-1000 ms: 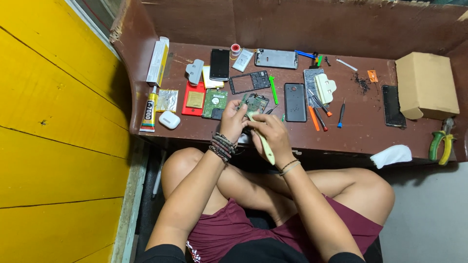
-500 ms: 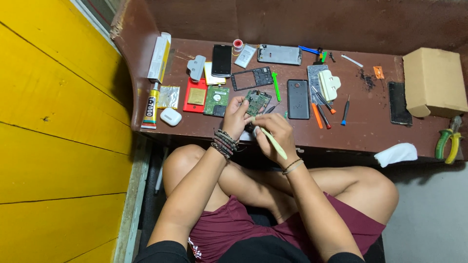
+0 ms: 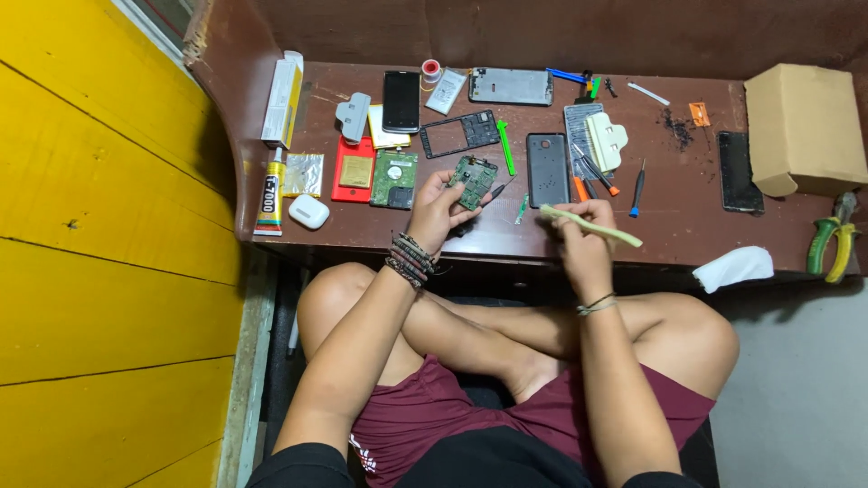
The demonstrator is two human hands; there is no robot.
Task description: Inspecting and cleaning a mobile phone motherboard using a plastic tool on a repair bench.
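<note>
My left hand (image 3: 436, 206) holds a small green circuit board (image 3: 474, 179) by its edge, just above the brown desk (image 3: 506, 237). My right hand (image 3: 583, 228) is to the right of it, apart from the board, gripping a pale yellow-green toothbrush (image 3: 592, 225) that points out to the right. A black phone back (image 3: 547, 169) lies on the desk between and just beyond the two hands. A thin dark tool (image 3: 497, 191) lies beside the board.
The desk carries a glue tube (image 3: 269, 193), a white earbud case (image 3: 309, 211), a red case (image 3: 353, 169), a hard drive (image 3: 394, 179), a phone frame (image 3: 457, 134), screwdrivers (image 3: 599, 172), a cardboard box (image 3: 803, 128), pliers (image 3: 834, 235) and a white cloth (image 3: 734, 267). A yellow wall stands left.
My hands have separated: the right hand drew the toothbrush away to the right, off the board, while the left hand kept the board.
</note>
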